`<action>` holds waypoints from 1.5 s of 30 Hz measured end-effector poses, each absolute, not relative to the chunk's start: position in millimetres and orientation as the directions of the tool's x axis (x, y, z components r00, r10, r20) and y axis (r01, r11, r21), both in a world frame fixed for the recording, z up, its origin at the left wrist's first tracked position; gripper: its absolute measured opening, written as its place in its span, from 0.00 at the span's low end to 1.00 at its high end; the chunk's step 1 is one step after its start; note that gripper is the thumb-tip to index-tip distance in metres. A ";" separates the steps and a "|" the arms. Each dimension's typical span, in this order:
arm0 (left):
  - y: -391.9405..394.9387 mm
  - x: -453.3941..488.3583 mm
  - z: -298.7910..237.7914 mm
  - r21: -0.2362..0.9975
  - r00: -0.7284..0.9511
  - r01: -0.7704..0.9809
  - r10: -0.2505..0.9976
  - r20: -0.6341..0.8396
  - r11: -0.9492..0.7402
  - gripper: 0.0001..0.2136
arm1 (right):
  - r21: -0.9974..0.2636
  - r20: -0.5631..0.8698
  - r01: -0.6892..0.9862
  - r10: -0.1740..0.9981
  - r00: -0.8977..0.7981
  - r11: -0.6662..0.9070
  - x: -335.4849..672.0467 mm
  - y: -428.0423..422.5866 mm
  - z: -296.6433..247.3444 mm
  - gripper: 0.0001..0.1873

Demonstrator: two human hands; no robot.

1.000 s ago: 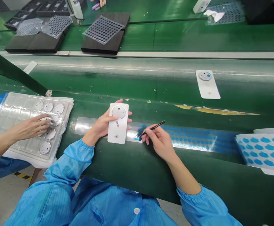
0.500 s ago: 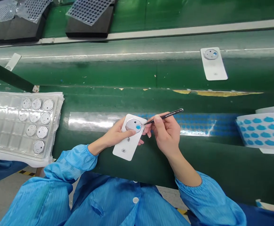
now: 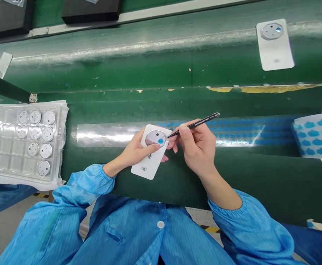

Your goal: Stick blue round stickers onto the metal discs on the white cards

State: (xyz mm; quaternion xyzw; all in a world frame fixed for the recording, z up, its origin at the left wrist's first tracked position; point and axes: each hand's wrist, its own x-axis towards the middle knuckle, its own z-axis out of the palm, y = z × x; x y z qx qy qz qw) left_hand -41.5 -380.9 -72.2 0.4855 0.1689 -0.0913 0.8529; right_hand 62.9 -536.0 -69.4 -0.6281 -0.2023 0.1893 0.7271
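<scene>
My left hand (image 3: 137,150) is closed on a white rectangular panel (image 3: 144,168), thumb on its face and fingers behind. An octagonal silvery plate (image 3: 151,137) is set near the panel's top end, with a small blue dot sticker (image 3: 161,141) at its right side. Pinched in my right hand (image 3: 195,145) is a pair of black tweezers (image 3: 202,121), pointing down and left. Their tips are at the blue dot; whether they grip it I cannot tell. Some right fingers lie close to the panel's right edge.
To the left lies a clear plastic tray (image 3: 56,147) with several octagonal plates. A clear strip with blue dots (image 3: 238,134) runs across the green bench. Blue-dotted sheets (image 3: 317,138) stand at right. Another white panel (image 3: 277,55) lies on the conveyor, black blocks (image 3: 90,11) beyond.
The camera view has shifted, so the bench appears higher and the far panel further right. Both hands keep the same grip, and the tweezer tips stay at the blue dot.
</scene>
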 end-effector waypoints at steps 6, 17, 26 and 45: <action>-380.6 -41.4 -73.0 0.793 0.932 0.312 -0.006 -0.363 0.523 0.27 | -0.994 0.050 -0.010 0.533 0.845 0.110 63.4 -536.4 -69.4 0.20; -380.4 -41.3 -74.8 0.790 0.935 0.302 -0.005 -0.354 0.533 0.27 | -0.994 0.070 0.018 0.519 0.852 0.104 63.5 -537.3 -71.6 0.18; -378.4 -41.1 -75.1 0.812 0.946 0.288 -0.017 -0.325 0.508 0.27 | -0.994 0.066 0.009 0.535 0.842 0.108 65.4 -538.8 -73.8 0.19; -375.6 -40.9 -79.9 0.827 0.966 0.241 -0.047 -0.253 0.508 0.25 | -0.992 0.091 0.033 0.524 0.847 0.119 64.5 -542.6 -79.7 0.14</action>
